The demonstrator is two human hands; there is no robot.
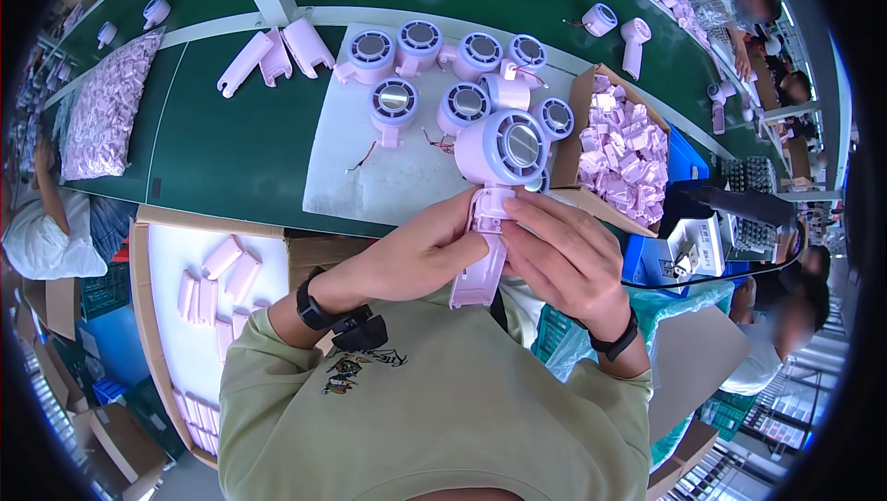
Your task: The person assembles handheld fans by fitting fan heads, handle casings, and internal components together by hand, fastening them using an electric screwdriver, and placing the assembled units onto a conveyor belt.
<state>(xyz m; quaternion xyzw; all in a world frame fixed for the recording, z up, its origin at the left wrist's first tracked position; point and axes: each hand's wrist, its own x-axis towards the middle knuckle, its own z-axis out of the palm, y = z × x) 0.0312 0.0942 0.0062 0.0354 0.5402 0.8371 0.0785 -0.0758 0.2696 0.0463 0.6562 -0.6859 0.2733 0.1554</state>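
Note:
In front of my chest I hold a pink handheld fan (504, 152) by its handle, its round grille head tilted up and away from me. My left hand (434, 244) is closed round the left side of the open handle shell (477, 284). From the right, my right hand (571, 256) presses its fingers on the handle just below the fan head. What lies beneath those fingertips is hidden. Beyond my hands, several fan heads (394, 102) stand on a white foam sheet (344, 189), some with thin wires trailing. Loose handle shells (245, 64) lie farther left on the green table.
Right of the foam, a cardboard box (601, 208) holds many small pink parts (624, 145). Past it are a blue bin (634, 264) and a dark device (744, 204). At left, a bag of pink parts (109, 113), a carton (141, 293) with handle pieces, and a seated person (42, 242).

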